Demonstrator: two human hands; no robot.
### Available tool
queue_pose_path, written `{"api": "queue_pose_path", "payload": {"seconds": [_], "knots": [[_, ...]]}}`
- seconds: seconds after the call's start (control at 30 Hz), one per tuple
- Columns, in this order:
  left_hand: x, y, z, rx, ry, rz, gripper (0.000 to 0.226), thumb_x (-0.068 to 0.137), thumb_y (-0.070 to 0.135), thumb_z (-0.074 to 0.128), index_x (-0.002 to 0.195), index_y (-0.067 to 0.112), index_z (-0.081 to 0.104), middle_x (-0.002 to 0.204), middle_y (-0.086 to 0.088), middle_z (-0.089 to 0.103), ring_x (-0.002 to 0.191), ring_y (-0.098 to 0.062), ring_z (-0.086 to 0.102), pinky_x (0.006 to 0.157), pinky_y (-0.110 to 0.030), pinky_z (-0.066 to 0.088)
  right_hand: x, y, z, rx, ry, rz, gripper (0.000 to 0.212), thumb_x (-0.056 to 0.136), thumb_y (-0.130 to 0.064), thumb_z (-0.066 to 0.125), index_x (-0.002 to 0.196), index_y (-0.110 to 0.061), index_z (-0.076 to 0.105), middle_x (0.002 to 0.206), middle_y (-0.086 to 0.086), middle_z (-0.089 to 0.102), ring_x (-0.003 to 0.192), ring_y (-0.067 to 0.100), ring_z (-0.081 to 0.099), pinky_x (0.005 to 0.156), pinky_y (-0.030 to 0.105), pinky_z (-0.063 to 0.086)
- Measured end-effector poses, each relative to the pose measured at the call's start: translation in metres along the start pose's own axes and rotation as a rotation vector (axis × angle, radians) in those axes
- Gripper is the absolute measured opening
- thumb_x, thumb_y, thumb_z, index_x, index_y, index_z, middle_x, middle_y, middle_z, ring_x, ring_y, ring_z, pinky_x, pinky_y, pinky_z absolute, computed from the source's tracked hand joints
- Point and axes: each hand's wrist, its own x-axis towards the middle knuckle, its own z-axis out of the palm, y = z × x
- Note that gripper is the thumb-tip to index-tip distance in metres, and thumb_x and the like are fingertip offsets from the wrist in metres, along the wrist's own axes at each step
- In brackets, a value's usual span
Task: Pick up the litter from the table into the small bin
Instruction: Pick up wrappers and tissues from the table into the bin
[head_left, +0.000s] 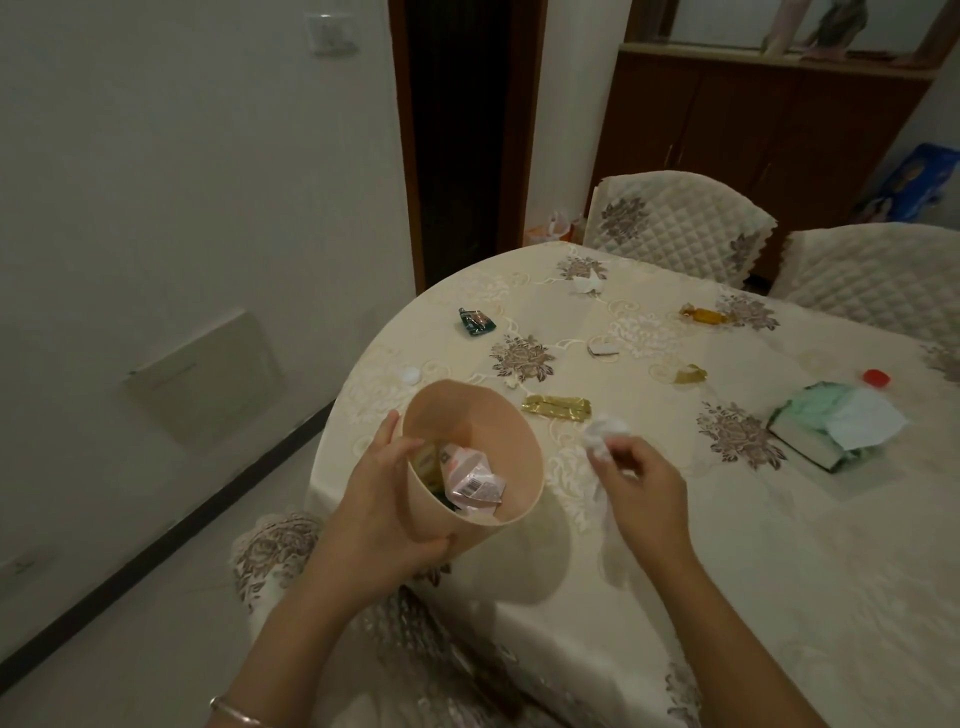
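Across the right and centre of the frame runs your bench (727, 545), round-edged and draped in a cream cloth with brown flower motifs. Two quilted chairs (680, 223) stand at its far side in the upper right, with a dark wooden cabinet (753, 119) behind them. A white wall with a light switch (330, 34) fills the upper left, and a dark doorway (457, 130) opens at top centre. Pale floor with a dark skirting line shows at lower left.

Litter is scattered over the middle of the bench: a green wrapper (475, 321), a white cap (409, 375), a gold foil wrapper (557, 408), a yellow candy wrapper (701, 315), a crumpled gold scrap (690, 373), a white scrap (602, 347) and a white tissue (588, 285) further back. A tissue pack (831, 428) lies at the right, a red cap (877, 378) just behind it.

Your left hand (387, 512) is clamped around the side of the small bin (467, 415), thumb hooked over its rim, holding it tilted at the bench's near edge in the centre of the frame. Wrappers already lie inside it. Your right hand (641, 491) sits just right of the bin, fingers pinched closed on a crumpled white tissue (602, 436), which is near the bin's rim but apart from it.
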Motion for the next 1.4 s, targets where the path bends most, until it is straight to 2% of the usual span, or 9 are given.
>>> {"api": "queue_pose_path", "payload": {"seconds": [0.17,0.33,0.43,0.67,0.87,1.13,1.27,1.33,1.4], "knots": [[-0.006,0.010,-0.005,0.016,0.033,0.047,0.084,0.046,0.056,0.074,0.110,0.068,0.022,0.145,0.024,0.007,0.141,-0.017,0.015,0.106,-0.053,0.032,0.000,-0.086,0.009,0.228,-0.216,-0.160,0.006,0.080,-0.011,0.064,0.085,-0.015,0.065,0.076,-0.005,0.064,0.066,-0.004,0.058,0.062,0.009,0.047],[-0.005,0.010,-0.023,-0.025,0.109,0.109,0.083,0.054,0.066,0.073,0.119,0.059,0.022,0.153,-0.006,0.016,0.136,-0.028,0.027,0.098,-0.060,0.039,-0.008,-0.112,0.046,-0.272,-0.663,-0.351,0.035,0.076,-0.023,0.069,0.110,-0.024,0.060,0.102,-0.012,0.057,0.093,0.001,0.051,0.081,0.017,0.043],[0.000,-0.002,-0.044,-0.019,0.150,0.108,0.084,0.055,0.063,0.074,0.121,0.054,0.023,0.153,-0.006,0.016,0.134,-0.027,0.031,0.095,-0.058,0.043,-0.008,-0.127,0.062,-0.196,-0.529,-0.486,0.035,0.074,-0.022,0.071,0.109,-0.021,0.062,0.104,-0.010,0.060,0.086,-0.011,0.048,0.079,0.002,0.035],[0.035,-0.060,-0.118,-0.024,0.212,0.129,0.090,0.048,0.034,0.076,0.117,0.056,0.025,0.151,-0.010,0.019,0.132,-0.030,0.033,0.093,-0.059,0.043,0.020,-0.135,0.106,-0.165,-0.094,-0.476,0.038,0.077,-0.020,0.069,0.114,-0.017,0.057,0.108,-0.010,0.055,0.102,0.004,0.050,0.087,0.018,0.039],[0.068,-0.113,-0.172,0.017,0.108,0.125,0.088,0.047,0.043,0.074,0.115,0.060,0.022,0.152,-0.007,0.019,0.131,-0.028,0.035,0.093,-0.057,0.044,0.026,-0.056,0.161,-0.515,-0.217,-0.055,0.060,0.079,-0.029,0.067,0.131,-0.017,0.039,0.140,0.010,0.041,0.130,0.027,0.034,0.106,0.039,0.030],[0.094,-0.160,-0.171,-0.070,-0.093,0.115,0.091,0.047,0.042,0.078,0.117,0.059,0.022,0.152,0.000,0.017,0.130,-0.023,0.035,0.093,-0.052,0.046,-0.003,0.025,0.191,-0.733,-0.265,0.365,0.068,0.081,-0.031,0.061,0.138,-0.017,0.026,0.150,0.018,0.022,0.137,0.035,0.020,0.109,0.043,0.026],[0.106,-0.180,-0.162,-0.083,-0.124,0.088,0.092,0.045,0.046,0.081,0.115,0.058,0.024,0.151,0.004,0.019,0.131,-0.022,0.034,0.094,-0.053,0.045,-0.009,0.047,0.198,-0.791,-0.188,0.330,0.052,0.082,-0.039,0.031,0.116,-0.008,0.055,0.126,0.026,0.053,0.114,0.042,0.049,0.094,0.047,0.043],[0.114,-0.185,-0.160,-0.103,-0.149,0.096,0.090,0.044,0.048,0.081,0.114,0.058,0.024,0.149,0.005,0.022,0.130,-0.020,0.035,0.096,-0.052,0.044,-0.008,0.053,0.202,-0.775,-0.096,0.307,0.022,0.084,-0.011,0.048,0.096,-0.005,0.065,0.106,0.025,0.064,0.095,0.043,0.056,0.082,0.046,0.046],[0.125,-0.189,-0.159,-0.105,-0.163,0.107,0.090,0.044,0.050,0.080,0.114,0.058,0.025,0.148,0.005,0.024,0.129,-0.019,0.036,0.097,-0.052,0.043,0.000,0.045,0.207,-0.708,-0.016,0.253,0.020,0.080,0.008,0.053,0.088,-0.002,0.067,0.098,0.025,0.066,0.090,0.042,0.058,0.080,0.044,0.046]]}}
